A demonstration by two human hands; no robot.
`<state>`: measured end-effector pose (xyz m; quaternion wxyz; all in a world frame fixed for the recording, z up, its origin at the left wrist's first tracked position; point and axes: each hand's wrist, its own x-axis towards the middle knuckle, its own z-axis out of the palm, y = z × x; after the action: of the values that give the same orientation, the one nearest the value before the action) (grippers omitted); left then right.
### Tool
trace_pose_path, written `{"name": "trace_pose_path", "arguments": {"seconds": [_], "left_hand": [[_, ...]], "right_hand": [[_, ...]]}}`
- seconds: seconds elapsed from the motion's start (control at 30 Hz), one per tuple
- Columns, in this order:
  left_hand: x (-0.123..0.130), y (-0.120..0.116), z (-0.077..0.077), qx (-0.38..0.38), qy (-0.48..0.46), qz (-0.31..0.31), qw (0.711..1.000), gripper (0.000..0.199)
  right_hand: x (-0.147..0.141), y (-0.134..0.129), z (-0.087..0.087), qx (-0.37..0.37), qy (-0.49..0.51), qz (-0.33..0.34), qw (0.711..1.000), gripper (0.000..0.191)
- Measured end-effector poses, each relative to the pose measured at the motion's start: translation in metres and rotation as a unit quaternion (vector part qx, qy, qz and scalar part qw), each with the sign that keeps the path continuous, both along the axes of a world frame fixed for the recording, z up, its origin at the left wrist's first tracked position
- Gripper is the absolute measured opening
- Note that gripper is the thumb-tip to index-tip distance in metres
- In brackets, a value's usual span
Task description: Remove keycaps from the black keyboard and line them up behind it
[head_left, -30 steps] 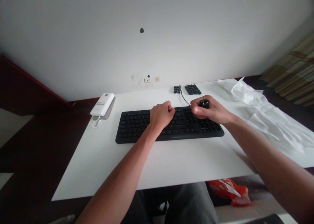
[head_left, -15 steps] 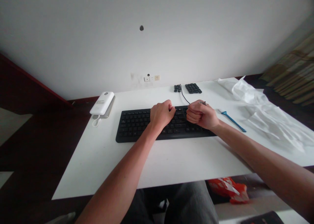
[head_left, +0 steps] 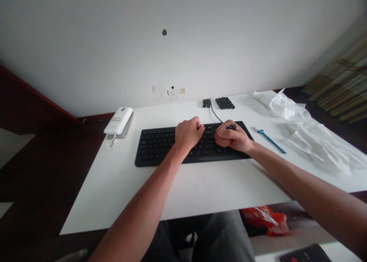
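A black keyboard (head_left: 156, 145) lies on the white table (head_left: 114, 189). My left hand (head_left: 189, 133) rests on its middle, fingers curled closed; what they hold, if anything, is hidden. Over the keyboard's right part is my right hand (head_left: 233, 135), closed in a fist, with a small dark and shiny thing at the top of it, too small to name. Loose black keys lie behind the keyboard in a small group (head_left: 206, 103) and a larger block (head_left: 225, 103), with the black cable (head_left: 214, 111) between them.
A white power bank (head_left: 118, 121) with a looped cable sits at the table's left. To the right are a blue brush-like tool (head_left: 271, 141) and crumpled white wrapping (head_left: 312, 134). Wall sockets (head_left: 176, 91) are behind the table; below its front edge is a red bag (head_left: 268, 220).
My right hand has turned slightly, and more of the dark shiny thing shows at its top. My left hand stays in place on the keyboard. The view has shifted slightly.
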<state>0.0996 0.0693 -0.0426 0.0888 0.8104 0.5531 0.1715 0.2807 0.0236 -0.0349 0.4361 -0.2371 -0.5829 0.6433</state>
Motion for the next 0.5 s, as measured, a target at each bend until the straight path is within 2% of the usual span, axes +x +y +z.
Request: {"name": "trace_pose_path", "arguments": {"seconds": [0.27,0.5], "left_hand": [[-0.0005,-0.0005,0.0005,-0.001,-0.009,-0.005,1.0,0.019],[0.0006,-0.0011,0.0019,-0.008,0.001,0.0,1.0,0.021]], "right_hand": [[0.0026,-0.0022,-0.0044,0.021,-0.072,0.047,0.996,0.05],[-0.0008,0.0004,-0.0024,-0.06,0.043,0.038,0.997,0.051]]}}
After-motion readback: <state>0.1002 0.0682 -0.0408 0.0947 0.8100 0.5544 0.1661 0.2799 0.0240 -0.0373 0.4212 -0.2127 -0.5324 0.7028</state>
